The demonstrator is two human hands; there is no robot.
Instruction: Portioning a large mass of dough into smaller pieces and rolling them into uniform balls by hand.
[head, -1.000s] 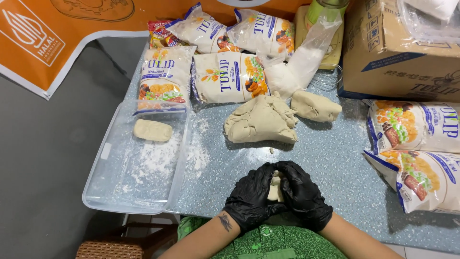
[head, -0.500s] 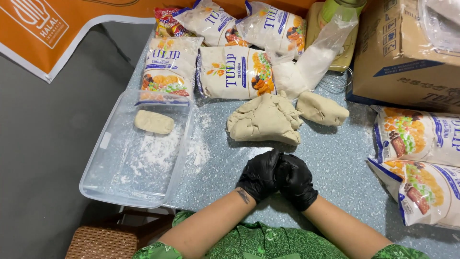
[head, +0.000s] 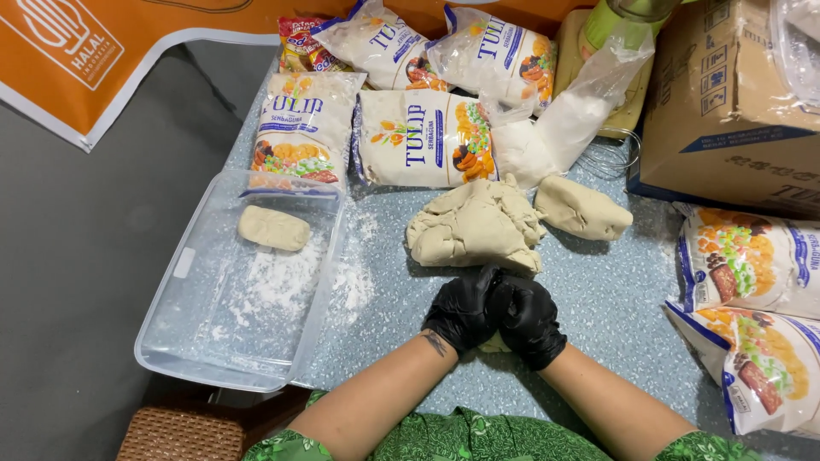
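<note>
Both my hands wear black gloves and press together around a small piece of pale dough [head: 494, 344], of which only a sliver shows beneath them. My left hand [head: 461, 312] and my right hand [head: 531, 320] rest low on the speckled blue-grey table [head: 615, 299], just in front of a large torn lump of dough [head: 474, 226]. A smaller dough lump [head: 582, 209] lies to its right. One shaped dough piece [head: 273, 228] sits in a floured clear plastic tray [head: 184, 337] at my left.
Several flour bags [head: 423, 141] lie at the back of the table, with more bags [head: 752, 265] at the right edge. An open clear bag of flour [head: 568, 119] and a cardboard box [head: 726, 102] stand at the back right. A woven stool [head: 179, 435] is below the tray.
My hands have moved forward toward the large dough lump and closed tighter, so the small dough piece, plainly visible a second ago, is now mostly hidden. The view has shifted slightly.
</note>
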